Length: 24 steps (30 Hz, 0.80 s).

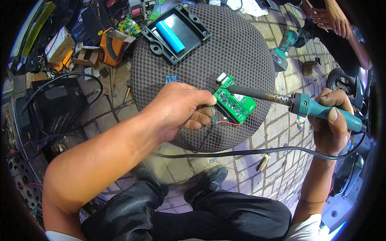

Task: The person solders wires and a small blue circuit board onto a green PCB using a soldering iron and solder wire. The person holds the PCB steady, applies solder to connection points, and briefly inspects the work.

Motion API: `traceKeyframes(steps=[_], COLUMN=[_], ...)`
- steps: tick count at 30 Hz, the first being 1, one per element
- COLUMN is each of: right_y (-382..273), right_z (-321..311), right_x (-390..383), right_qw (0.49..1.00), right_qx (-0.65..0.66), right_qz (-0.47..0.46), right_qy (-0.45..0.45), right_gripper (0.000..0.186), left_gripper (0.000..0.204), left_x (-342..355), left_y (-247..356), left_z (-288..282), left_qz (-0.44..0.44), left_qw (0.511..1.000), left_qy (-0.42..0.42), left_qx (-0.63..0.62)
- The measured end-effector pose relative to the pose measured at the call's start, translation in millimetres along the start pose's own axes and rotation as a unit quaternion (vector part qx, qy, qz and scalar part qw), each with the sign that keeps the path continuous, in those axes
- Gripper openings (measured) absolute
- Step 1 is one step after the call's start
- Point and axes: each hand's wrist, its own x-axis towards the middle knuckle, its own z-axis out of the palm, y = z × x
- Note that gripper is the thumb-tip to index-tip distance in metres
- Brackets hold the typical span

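Left hand (187,105) pinched on what appears to be a thin green wire (213,111), just beside the left edge of a green rectangular circuit board (241,106).
The board lies immediately right of this grip, over the round, dark, dimpled counter (257,52), long axis running upper left to lower right. The right hand (327,134), farther off, is wrapped around a teal-handled soldering iron (298,104); its dark barrel points left to the board's upper end; tip contact cannot be confirmed.

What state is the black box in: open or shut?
Open: its inside shows from above, no lid covers it, and the blue cylinder lies within the black box.
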Motion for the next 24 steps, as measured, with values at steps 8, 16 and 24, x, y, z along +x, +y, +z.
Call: traceKeyframes(steps=[8, 16, 24], right_y=[23.0, 22.5, 61.3], right_z=[-9.9, -18.8, -57.4], right_x=[-25.8, -73.6, -165.6], right_qw=[0.994, 0.975, 0.993], right_qx=[0.033, 0.005, -0.114], right_qz=[-0.102, 0.032, 0.015], right_qy=[0.027, 0.218, 0.039], right_gripper=[0.039, 0.093, 0.04], left_gripper=[0.018, 0.017, 0.016], left_x=[0.3, -1.5, -2.0], left_y=[-0.4, -0.5, -2.1], left_z=[1.7, 1.0, 3.6], left_qz=[-0.001, -0.003, 0.015], left_qw=[1.0, 0.999, 0.999], left_qy=[0.007, 0.034, 0.033], left_qx=[0.001, 0.011, 0.02])
